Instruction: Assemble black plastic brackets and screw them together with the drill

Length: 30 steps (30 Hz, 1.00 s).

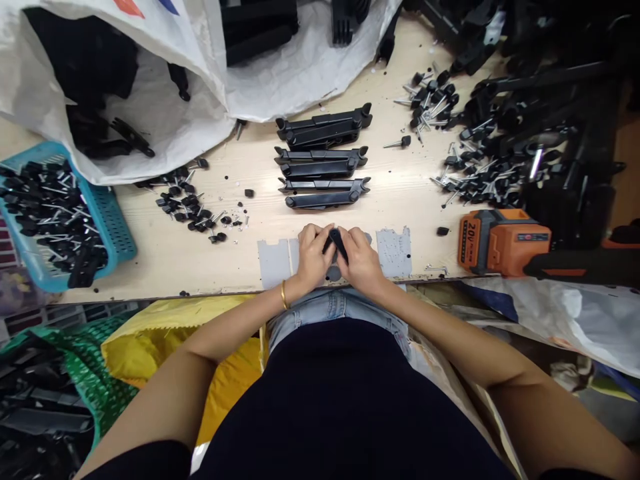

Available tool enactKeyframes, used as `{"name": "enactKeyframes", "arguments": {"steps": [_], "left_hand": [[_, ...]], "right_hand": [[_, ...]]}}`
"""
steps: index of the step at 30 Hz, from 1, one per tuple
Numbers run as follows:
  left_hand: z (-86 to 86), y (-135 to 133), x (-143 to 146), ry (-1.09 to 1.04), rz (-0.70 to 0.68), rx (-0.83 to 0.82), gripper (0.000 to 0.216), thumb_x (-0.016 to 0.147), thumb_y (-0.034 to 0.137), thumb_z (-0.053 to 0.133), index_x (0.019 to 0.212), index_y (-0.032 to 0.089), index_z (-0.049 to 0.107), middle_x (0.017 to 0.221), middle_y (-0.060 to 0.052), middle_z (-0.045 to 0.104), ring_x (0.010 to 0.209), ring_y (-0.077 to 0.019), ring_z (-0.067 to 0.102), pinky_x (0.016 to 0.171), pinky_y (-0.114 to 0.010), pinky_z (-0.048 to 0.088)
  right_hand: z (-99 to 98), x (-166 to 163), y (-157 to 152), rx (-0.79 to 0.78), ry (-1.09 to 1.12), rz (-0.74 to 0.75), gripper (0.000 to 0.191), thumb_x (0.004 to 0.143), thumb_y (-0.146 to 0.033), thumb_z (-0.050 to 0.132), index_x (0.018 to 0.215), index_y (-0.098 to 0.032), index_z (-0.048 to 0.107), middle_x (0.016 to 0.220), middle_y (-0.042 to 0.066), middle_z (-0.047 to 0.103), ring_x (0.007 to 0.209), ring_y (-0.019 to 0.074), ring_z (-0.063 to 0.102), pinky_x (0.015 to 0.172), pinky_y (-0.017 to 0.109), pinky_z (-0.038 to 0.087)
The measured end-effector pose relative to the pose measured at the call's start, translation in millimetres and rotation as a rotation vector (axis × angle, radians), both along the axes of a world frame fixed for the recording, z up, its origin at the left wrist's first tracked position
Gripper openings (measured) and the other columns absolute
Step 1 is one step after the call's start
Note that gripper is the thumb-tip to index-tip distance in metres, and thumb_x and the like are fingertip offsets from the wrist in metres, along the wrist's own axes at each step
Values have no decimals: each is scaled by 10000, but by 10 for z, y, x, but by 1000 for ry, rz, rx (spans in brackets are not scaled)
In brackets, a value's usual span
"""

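Close to the table's front edge, my left hand (313, 253) and my right hand (361, 261) grip a black hinged plastic arm (336, 236) between them. Its joint points away from me and its two legs spread toward my palms, where the fingers hide much of it. Grey tape patches (394, 253) lie on the wood under and beside my hands. Just beyond, similar folded black arms (325, 199) are lined up in a stack across the table.
Black-headed screws (187, 207) are scattered at left, with more screws (475, 173) at right. A blue basket (117, 227) of screws stands far left. An orange cordless tool (505, 241) lies at right near the edge. White sacks (200, 73) of black parts fill the back left.
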<state>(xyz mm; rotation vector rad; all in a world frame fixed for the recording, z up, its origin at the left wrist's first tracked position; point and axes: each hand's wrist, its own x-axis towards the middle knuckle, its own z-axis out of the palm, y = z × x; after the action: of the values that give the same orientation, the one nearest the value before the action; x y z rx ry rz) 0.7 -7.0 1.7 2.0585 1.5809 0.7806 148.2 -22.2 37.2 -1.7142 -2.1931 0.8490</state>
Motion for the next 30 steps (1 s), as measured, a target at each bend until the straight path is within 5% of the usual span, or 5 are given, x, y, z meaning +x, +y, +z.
{"name": "enactKeyframes", "arguments": {"steps": [4,10,24,28,30], "left_hand": [[8,55,-19,-51,-187,-30,270,900,195,527,1150,169,625,865,-39,519,853,-182,505,792,-325,445],[62,-17,158,-90,96,-76,370,807,115,515,1155,170,628,863,-48,522,863,-205,513,806,-356,429],[38,5,79,-109,-7,-72,322,842,142,519,1132,182,654,858,-45,545,863,-204,528,782,-344,428],[13,26,34,-106,-82,-67,335,835,154,534,1150,179,646,867,-44,545,867,-202,536,788,-347,433],[4,30,24,-111,-99,-59,336,833,153,535,1149,186,645,874,-43,549,872,-201,541,801,-353,436]], "right_hand": [[-1,-5,14,18,-19,8,470,845,-135,431,1313,-101,467,1058,146,548,1008,270,500,754,372,510],[8,-9,26,13,-24,24,471,837,-127,430,1304,-85,473,1051,151,550,997,275,492,751,380,501],[86,-23,12,-40,-4,-21,433,854,-137,475,1285,-101,513,1104,157,550,1047,267,512,844,394,499],[231,309,265,-252,271,48,397,857,-287,579,1236,-167,577,1061,96,596,900,201,586,800,357,513],[313,642,598,-240,383,-80,343,901,-331,518,1198,-182,605,1066,87,628,871,179,595,801,352,508]]}}
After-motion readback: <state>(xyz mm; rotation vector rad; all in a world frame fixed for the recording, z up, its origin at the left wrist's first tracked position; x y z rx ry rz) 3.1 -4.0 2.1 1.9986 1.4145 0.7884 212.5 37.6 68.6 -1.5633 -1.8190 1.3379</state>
